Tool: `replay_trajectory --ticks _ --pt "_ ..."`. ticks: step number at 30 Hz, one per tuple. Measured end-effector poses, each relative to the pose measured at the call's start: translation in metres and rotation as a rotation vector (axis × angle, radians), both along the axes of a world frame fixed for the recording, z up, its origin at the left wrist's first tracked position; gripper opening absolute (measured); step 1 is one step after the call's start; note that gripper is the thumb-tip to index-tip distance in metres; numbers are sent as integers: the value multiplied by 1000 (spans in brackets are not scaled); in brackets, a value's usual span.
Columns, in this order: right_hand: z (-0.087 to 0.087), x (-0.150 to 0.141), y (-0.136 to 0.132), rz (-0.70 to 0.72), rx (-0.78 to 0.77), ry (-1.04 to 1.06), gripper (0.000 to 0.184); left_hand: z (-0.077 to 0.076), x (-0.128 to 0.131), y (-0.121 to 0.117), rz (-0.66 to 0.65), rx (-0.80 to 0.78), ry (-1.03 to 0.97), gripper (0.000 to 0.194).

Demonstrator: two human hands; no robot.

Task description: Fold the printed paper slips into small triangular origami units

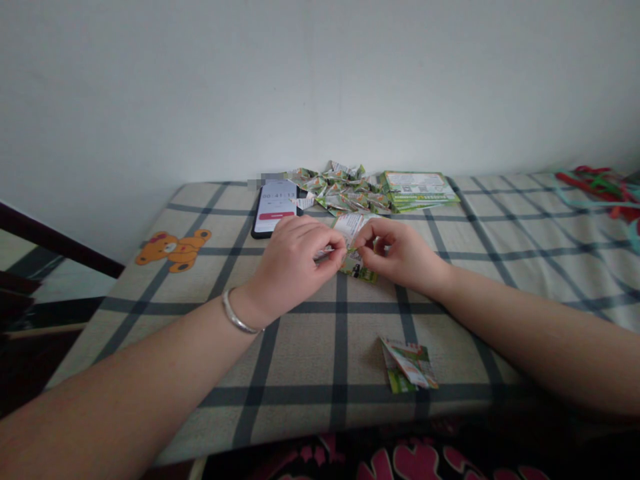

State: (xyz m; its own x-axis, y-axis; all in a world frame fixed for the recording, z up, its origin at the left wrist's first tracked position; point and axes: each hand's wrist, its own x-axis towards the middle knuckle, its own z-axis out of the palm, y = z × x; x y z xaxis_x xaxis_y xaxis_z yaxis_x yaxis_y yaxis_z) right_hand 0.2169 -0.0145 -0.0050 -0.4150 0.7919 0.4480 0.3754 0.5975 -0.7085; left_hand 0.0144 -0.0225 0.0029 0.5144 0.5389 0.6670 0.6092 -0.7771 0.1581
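Observation:
A green-and-white printed paper (pixel 361 272) lies on the checked tablecloth between my hands. My left hand (pixel 300 257), with a silver bangle at the wrist, is closed in a pinch at the paper's left side. My right hand (pixel 390 250) pinches at its right side, thumb against forefinger. The fingers partly cover the paper, so its folds are hard to make out. Nearer to me lies a folded piece of the same printed paper (pixel 410 367). Behind my hands is a pile of folded paper pieces (pixel 345 190) in the same print.
A phone (pixel 274 203) showing a running timer lies left of the pile. Flat printed sheets (pixel 420 190) are stacked to the pile's right. An orange bear cutout (pixel 174 250) is at the left. Red and green strips (pixel 600 183) lie at far right. A wall (pixel 320 87) stands behind.

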Motion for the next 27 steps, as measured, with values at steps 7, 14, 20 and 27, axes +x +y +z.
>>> replay_trajectory --ticks 7,14,20,27 --pt "0 2 2 -27 0 -3 7 -1 -1 1 -38 -69 -8 6" --pt "-3 3 5 -87 -16 18 4 -2 -2 1 34 -132 -17 7" --pt "-6 4 11 -130 -25 39 6 -5 -4 2 78 -106 7 13" --pt "-9 7 14 -163 -21 26 5 -7 -6 2 86 -65 79 22"
